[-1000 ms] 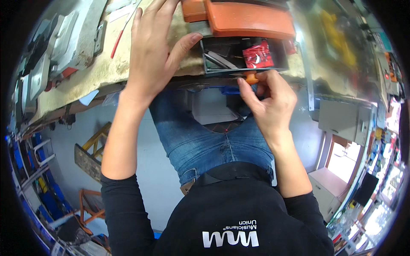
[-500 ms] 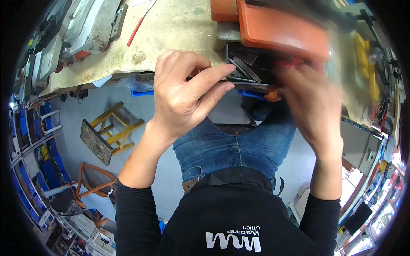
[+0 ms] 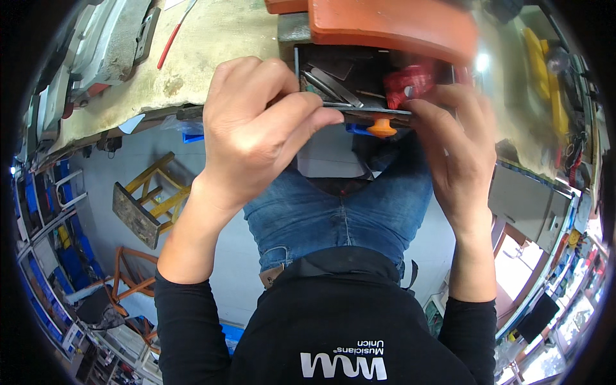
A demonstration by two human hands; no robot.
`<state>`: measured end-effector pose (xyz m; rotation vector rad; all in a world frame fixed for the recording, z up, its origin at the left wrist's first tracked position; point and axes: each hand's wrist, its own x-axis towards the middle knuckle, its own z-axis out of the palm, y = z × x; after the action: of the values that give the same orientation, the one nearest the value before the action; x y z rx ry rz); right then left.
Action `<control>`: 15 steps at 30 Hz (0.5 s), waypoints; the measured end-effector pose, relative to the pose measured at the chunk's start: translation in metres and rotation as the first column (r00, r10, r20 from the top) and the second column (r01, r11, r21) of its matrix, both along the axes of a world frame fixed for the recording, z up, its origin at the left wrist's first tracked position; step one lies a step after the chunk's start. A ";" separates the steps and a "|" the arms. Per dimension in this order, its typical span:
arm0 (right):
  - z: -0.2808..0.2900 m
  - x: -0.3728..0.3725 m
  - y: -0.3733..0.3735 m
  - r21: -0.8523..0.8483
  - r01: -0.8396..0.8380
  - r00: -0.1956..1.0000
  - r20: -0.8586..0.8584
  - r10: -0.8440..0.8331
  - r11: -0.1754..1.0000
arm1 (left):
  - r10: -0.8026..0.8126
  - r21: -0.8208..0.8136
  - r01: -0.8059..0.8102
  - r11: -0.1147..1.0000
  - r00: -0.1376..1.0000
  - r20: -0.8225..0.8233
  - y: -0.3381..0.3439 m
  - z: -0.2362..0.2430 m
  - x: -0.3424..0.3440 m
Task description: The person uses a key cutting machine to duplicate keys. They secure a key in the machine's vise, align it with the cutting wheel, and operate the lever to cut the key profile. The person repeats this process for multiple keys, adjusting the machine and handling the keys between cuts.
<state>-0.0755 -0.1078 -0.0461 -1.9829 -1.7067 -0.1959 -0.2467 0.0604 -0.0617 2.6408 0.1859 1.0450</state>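
Observation:
A shallow dark drawer [image 3: 330,64] sticks out from below the worktop, holding slim metal bars [image 3: 337,88] and a red packet [image 3: 407,82]. An orange knob [image 3: 382,127] is on its front. My left hand [image 3: 253,135] is at the drawer's front left corner, fingers curled and closed, with what they grip hidden. My right hand [image 3: 459,144] reaches the front right edge beside the red packet, fingers bent and partly blurred; whether they hold anything is unclear. A blurred orange case [image 3: 385,22] lies just behind the drawer.
The worktop [image 3: 218,32] carries red-handled pliers or a similar tool [image 3: 170,45], grey metal equipment [image 3: 109,45] and yellow tools [image 3: 539,77]. Below are my legs [image 3: 346,218], a yellow wooden stool [image 3: 151,199] and a wooden chair [image 3: 119,276]. Shelving with blue bins [image 3: 74,253] lines the left.
My left hand came down from the worktop to the drawer's left corner and curled. My right hand left the orange knob and moved right and up to the drawer's edge.

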 end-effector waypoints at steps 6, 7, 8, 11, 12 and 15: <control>0.017 0.002 0.000 -0.065 -0.042 0.999 -0.018 0.041 0.997 | 0.006 -0.085 -0.005 0.996 1.000 0.020 -0.001 -0.005 -0.002; 0.019 0.002 0.003 -0.097 -0.038 0.999 0.029 0.041 0.995 | -0.001 -0.089 0.002 0.996 1.000 0.014 -0.001 -0.004 -0.001; 0.020 0.001 0.006 -0.143 -0.051 0.997 0.056 0.059 0.988 | -0.005 -0.091 0.006 0.996 1.000 0.007 -0.002 -0.001 -0.001; 0.017 -0.001 0.021 -0.180 -0.078 0.988 0.120 0.100 0.981 | -0.001 -0.084 0.000 0.996 1.000 -0.008 -0.002 -0.001 0.000; 0.017 -0.002 0.022 -0.198 -0.058 0.988 0.131 0.085 0.979 | 0.003 -0.080 -0.004 0.997 1.000 -0.012 -0.001 -0.001 0.000; 0.021 0.000 0.017 -0.194 -0.031 0.993 0.108 0.053 0.981 | 0.009 -0.077 -0.010 0.997 1.000 -0.017 -0.001 -0.003 -0.004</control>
<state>-0.0757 -0.0911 -0.0254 -2.1061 -1.9004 -0.1344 -0.2509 0.0593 -0.0644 2.5832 0.2379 0.9981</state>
